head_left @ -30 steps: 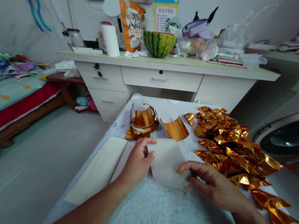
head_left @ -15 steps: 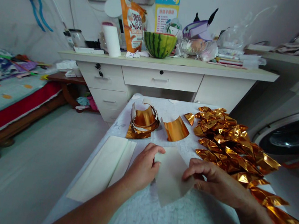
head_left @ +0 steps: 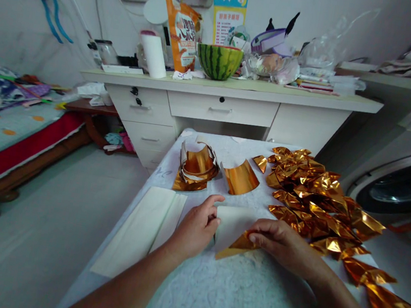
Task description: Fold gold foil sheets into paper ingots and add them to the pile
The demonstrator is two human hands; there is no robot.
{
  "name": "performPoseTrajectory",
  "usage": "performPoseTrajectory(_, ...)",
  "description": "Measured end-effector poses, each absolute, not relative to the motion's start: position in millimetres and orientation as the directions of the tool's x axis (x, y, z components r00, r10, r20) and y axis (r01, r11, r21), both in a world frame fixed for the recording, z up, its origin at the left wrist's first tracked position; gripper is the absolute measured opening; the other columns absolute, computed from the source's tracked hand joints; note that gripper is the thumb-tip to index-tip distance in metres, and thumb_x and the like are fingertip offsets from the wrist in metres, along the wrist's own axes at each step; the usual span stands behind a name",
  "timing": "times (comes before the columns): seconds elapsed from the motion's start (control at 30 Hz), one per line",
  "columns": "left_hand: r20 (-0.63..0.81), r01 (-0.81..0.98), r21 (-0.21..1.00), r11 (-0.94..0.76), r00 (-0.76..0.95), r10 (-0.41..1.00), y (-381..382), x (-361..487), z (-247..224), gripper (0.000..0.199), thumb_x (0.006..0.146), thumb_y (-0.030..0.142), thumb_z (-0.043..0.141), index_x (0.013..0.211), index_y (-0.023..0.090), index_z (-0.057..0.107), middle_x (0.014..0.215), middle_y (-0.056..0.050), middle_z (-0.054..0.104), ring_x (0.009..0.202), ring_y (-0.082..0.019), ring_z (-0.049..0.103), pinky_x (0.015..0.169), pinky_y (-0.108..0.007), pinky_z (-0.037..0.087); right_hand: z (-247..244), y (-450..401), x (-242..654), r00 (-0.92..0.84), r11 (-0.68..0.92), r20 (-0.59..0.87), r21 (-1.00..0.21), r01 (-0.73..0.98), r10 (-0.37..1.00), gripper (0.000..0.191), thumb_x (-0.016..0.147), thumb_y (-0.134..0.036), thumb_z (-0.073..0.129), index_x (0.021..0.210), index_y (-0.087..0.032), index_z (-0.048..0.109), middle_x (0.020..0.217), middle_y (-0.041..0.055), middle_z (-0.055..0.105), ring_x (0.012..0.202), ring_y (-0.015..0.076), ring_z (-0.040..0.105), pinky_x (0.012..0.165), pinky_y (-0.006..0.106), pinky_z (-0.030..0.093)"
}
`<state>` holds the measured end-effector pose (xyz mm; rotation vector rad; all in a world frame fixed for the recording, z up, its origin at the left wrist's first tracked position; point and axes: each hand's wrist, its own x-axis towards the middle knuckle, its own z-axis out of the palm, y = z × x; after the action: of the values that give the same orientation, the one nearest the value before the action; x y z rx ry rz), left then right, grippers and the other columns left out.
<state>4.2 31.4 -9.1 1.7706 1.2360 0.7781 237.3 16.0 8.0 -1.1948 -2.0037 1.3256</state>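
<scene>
Between my hands is a sheet of foil paper [head_left: 233,224], pale side up, its near right corner turned over to show the gold side. My left hand [head_left: 197,227] pinches its left edge between thumb and fingers. At the right, my right hand [head_left: 277,243] is closed on the folded-over corner. Beyond the sheet lie a curved piece of gold foil paper [head_left: 241,177] and a curled stack of gold foil strips [head_left: 198,166]. A heap of folded gold foil pieces [head_left: 314,195] spreads along the right. Left of my left hand rest flat pale paper sheets [head_left: 141,231].
The work surface has a pale quilted cloth [head_left: 246,302]. Behind it stands a white desk [head_left: 223,103] bearing a watermelon half [head_left: 219,62], an orange pouch [head_left: 182,36] and plastic bags. A washing machine [head_left: 403,136] is at the right, a bed [head_left: 12,139] at the left.
My right hand has folded the sheet's near right corner up and over, so its gold side now shows. My left hand has stayed at the left edge, shifting slightly.
</scene>
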Motion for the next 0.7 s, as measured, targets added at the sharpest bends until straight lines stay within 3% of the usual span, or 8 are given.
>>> performPoseTrajectory(0.23, -0.059, 0.358, 0.931, -0.067, 0.330, 0.942, 35.0, 4.3, -14.6, 0.026, 0.084, 0.017, 0.047, 0.108, 0.020, 0.058, 0.069, 0.003, 0.059, 0.061, -0.014, 0.051, 0.056, -0.023, 0.033, -5.5, 21.4, 238.0, -0.340, 0.140, -0.065, -0.826, 0.545, 0.938, 0.022, 0.089, -0.032, 0.055, 0.078, -0.018, 0.068, 0.069, -0.0006, 0.061, 0.063, 0.0140, 0.053, 0.056, 0.023, 0.038)
performPoseTrajectory(0.4, 0.007, 0.328, 0.938, -0.110, 0.298, 0.954, 32.5, 3.7, -3.2, 0.020, 0.091, 0.025, 0.044, 0.098, 0.018, 0.062, 0.083, 0.000, 0.062, 0.080, -0.017, 0.056, 0.071, -0.025, 0.040, -6.1, 21.9, 234.7, -0.288, 0.134, -0.053, -0.795, 0.591, 0.956, 0.022, 0.088, -0.033, 0.054, 0.078, -0.019, 0.067, 0.071, 0.0010, 0.063, 0.066, 0.0158, 0.056, 0.058, 0.025, 0.040)
performPoseTrajectory(0.5, 0.041, 0.276, 0.953, -0.127, 0.298, 0.954, 30.8, 3.3, 2.3, 0.031, 0.096, 0.038, 0.041, 0.092, 0.017, 0.063, 0.085, -0.001, 0.062, 0.085, -0.018, 0.056, 0.076, -0.026, 0.040, -5.1, 21.6, 231.8, -0.263, 0.172, 0.000, -0.755, 0.632, 0.965, 0.020, 0.087, -0.031, 0.054, 0.078, -0.019, 0.067, 0.077, 0.0032, 0.065, 0.071, 0.0178, 0.058, 0.064, 0.028, 0.043)
performPoseTrajectory(0.6, 0.005, 0.229, 0.969, -0.093, 0.357, 0.934, 29.1, 3.5, 1.9, 0.028, 0.089, 0.043, 0.053, 0.096, 0.017, 0.062, 0.078, 0.001, 0.058, 0.074, -0.016, 0.054, 0.065, -0.024, 0.040, -4.9, 21.6, 229.8, -0.225, 0.179, 0.040, -0.741, 0.647, 0.974, 0.021, 0.087, -0.031, 0.053, 0.076, -0.019, 0.066, 0.076, 0.0039, 0.063, 0.070, 0.0185, 0.058, 0.064, 0.030, 0.043)
performPoseTrajectory(0.7, -0.043, 0.262, 0.963, -0.063, 0.381, 0.923, 28.4, 4.8, -3.5, 0.030, 0.075, 0.030, 0.069, 0.101, 0.018, 0.060, 0.077, 0.003, 0.058, 0.067, -0.014, 0.051, 0.058, -0.023, 0.038, -6.9, 22.6, 229.5, -0.197, 0.175, 0.058, -0.741, 0.648, 0.979, 0.021, 0.087, -0.030, 0.052, 0.074, -0.020, 0.064, 0.074, 0.0035, 0.062, 0.069, 0.0187, 0.058, 0.064, 0.030, 0.043)
